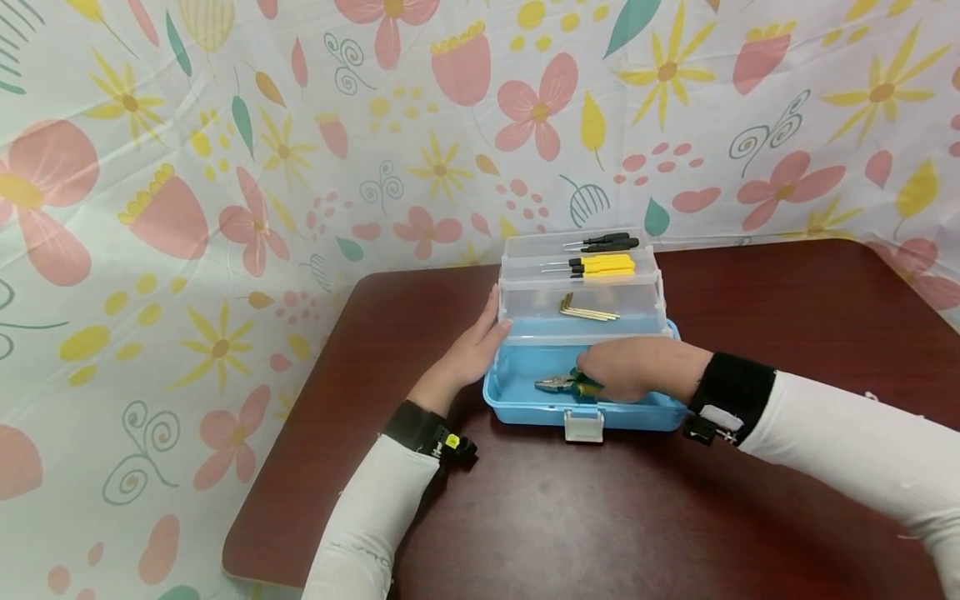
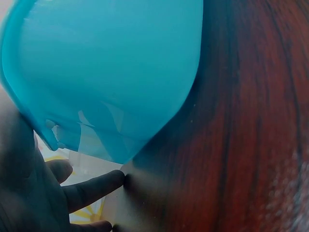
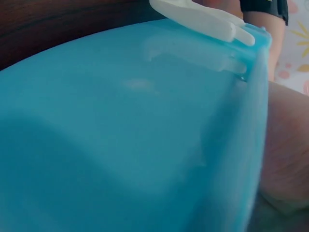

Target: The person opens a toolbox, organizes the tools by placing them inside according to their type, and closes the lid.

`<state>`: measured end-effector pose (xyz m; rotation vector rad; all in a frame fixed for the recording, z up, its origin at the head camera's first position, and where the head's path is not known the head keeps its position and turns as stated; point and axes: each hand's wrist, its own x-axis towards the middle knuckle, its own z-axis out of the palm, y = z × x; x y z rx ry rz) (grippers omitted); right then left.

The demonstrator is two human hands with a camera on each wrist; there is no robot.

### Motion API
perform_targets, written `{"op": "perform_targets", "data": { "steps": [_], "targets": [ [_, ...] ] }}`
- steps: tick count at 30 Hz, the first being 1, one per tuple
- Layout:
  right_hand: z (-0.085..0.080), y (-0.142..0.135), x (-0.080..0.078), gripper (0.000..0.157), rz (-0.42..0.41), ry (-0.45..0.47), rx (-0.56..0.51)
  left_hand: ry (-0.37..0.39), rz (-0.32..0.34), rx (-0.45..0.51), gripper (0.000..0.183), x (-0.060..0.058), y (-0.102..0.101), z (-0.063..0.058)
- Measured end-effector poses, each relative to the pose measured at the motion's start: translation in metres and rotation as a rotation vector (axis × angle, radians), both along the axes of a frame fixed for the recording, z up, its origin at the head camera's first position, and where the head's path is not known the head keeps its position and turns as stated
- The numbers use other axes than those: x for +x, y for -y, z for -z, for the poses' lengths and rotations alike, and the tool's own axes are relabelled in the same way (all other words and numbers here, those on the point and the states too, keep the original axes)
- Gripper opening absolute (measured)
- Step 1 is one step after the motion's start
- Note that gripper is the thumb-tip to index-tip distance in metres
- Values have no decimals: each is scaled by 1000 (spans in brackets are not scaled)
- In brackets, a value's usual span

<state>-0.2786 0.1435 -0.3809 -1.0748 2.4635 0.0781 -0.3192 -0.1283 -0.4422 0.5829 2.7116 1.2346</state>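
The pliers are in my right grip, which is curled round their green and yellow handles; their metal nose pokes out to the left of my knuckles. They are inside the bottom of the blue toolbox, and I cannot tell whether they touch its floor. My fingertips are hidden from me, and in the right wrist view the box wall covers most of that grip. Just in front of it, on my side, hangs the pale latch, undone. My left grip is loosely open, clasping nothing, its thumb and fingers against the left side of the box and its clear trays. Beyond my right grip, the nearest tray carries brass-coloured hex keys, the next some yellow-handled screwdrivers, and the farthest black-handled screwdrivers. Beneath both grips spreads the dark reddish-brown surface, and past everything hangs a white cloth printed with flowers.
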Motion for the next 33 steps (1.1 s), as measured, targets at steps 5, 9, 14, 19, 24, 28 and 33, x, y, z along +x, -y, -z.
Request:
{"op": "perform_targets", "data": {
  "steps": [5,9,14,19,24,28,33],
  "targets": [
    [2,2,3,17,13,-57,7,-2,4,0,66,0,1,0],
    [3,2,5,14,14,-91,-8,0,2,0,67,0,1,0],
    [5,2,6,11,16,-113,-15,0,1,-4,66,0,1,0],
    [7,1,6,8,19,-131,-17,-1,1,-9,66,-1,1,1],
    [9,1,7,9,23,-152,-27,-8,6,-17,67,-1,0,-1],
    [10,1,7,9,23,-161,-31,-6,5,-16,67,0,0,-2],
    [9,1,8,8,32,-152,-33,3,2,-13,66,0,0,-1]
  ]
}}
